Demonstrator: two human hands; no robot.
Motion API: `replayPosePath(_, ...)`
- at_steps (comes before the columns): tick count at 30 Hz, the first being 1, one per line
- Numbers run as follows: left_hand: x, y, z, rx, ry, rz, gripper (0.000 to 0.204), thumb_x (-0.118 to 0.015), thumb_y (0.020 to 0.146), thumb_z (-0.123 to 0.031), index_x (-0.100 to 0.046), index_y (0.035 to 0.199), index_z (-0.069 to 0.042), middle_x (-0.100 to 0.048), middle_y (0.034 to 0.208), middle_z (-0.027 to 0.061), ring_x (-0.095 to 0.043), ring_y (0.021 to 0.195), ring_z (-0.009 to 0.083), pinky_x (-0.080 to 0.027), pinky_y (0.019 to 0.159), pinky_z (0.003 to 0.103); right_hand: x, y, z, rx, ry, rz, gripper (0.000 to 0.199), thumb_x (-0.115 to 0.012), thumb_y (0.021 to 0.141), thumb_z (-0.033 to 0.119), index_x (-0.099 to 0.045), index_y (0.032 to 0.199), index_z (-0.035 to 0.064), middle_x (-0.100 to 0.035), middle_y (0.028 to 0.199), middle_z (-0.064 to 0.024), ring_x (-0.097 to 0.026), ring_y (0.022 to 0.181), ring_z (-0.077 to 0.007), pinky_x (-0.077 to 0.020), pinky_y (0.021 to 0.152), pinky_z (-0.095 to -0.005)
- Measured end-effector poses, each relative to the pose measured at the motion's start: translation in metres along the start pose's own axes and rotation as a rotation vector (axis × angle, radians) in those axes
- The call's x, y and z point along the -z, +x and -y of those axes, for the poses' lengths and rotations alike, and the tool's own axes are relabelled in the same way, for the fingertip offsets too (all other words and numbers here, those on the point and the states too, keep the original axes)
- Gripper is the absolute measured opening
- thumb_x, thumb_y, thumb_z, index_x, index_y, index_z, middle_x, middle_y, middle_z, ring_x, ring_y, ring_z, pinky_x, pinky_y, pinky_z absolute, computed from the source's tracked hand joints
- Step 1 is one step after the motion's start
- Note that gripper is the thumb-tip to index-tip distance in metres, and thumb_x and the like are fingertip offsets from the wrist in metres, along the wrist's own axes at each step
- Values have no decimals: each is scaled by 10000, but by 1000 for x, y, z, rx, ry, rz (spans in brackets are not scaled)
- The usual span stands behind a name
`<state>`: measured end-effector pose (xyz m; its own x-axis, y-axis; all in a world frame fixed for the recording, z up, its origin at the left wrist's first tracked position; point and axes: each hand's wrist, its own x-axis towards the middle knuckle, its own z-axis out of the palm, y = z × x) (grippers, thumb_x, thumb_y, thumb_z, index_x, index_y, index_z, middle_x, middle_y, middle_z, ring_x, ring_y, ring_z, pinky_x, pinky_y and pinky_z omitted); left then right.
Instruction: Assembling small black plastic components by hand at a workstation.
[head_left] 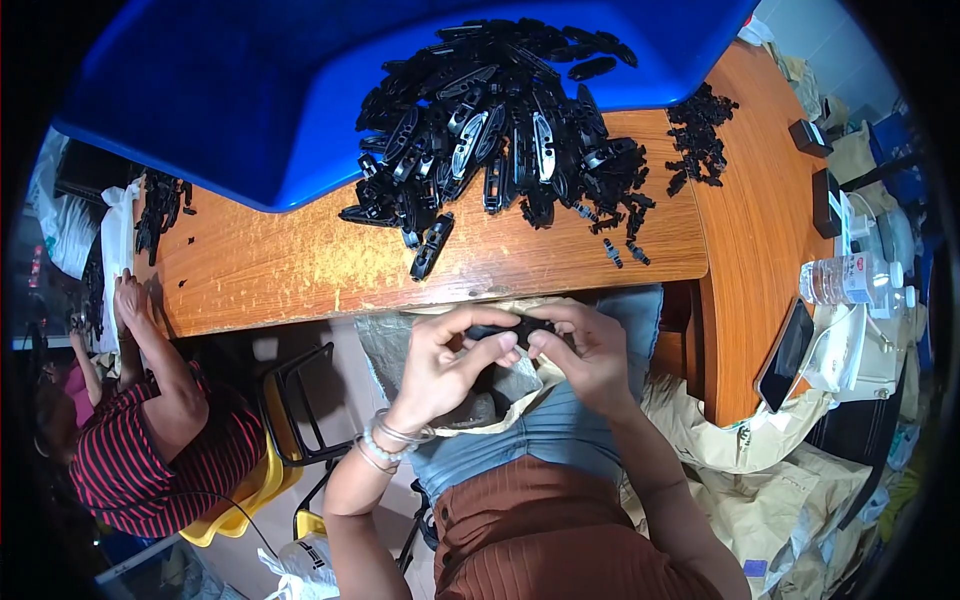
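Observation:
Over my lap, my left hand and my right hand meet on one black plastic piece. Thumbs and fingertips of both hands pinch it, and they cover much of its shape. Beneath the hands an open paper bag lies on my lap. Ahead of them, a heap of long black plastic parts spills from a blue bin onto the wooden table. One such part lies at the heap's near edge. Two small grey-and-black pieces lie to its right.
More small black parts lie at the far right of the table. On the right side are a phone, a water bottle and brown paper sacks. At left, a person in a striped top sits beside a folding chair.

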<state>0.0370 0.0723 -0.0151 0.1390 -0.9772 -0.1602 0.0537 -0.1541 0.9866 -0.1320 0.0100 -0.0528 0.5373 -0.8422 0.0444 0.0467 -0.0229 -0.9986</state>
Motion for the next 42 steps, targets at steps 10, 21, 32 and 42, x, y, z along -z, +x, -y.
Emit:
replayPosePath(10, 34, 2, -2, -175, 1050, -232, 221, -679, 799, -215, -633, 827, 0, -617, 733, 134, -599, 599, 294, -450, 552, 390, 51, 41, -16, 436, -1008, -551, 64, -619, 783, 6, -614, 845, -9, -581, 806, -114, -568, 748, -246, -454, 656, -334)
replayPosePath(21, 44, 38, 24, -272, 1047, -481, 246, -705, 736, -126, -554, 885, -1, -551, 811, 140, -575, 650, 314, -432, 563, 389, 28, 36, -6, 140, -31, -237, 165, -520, 835, -84, -605, 977, -76, -588, 878, -114, -619, 732, -169, -509, 642, -251)
replayPosePath(32, 5, 21, 22, -237, 557, -364, 225, -705, 710, -35, -521, 839, -19, -580, 733, 66, -511, 576, 99, -390, 491, 253, 15, 19, 0, 52, 220, -128, 148, -558, 841, -40, -616, 974, -75, -612, 873, -124, -641, 728, -171, -527, 672, -258)
replayPosePath(42, -21, 12, 8, -85, -296, -150, 302, -645, 789, 65, -514, 1060, 59, -639, 859, 100, -626, 717, 114, -514, 636, 209, -6, 17, 12, -19, 181, -173, 139, -588, 832, -35, -630, 965, -48, -616, 915, -75, -594, 824, -116, -461, 750, -220)
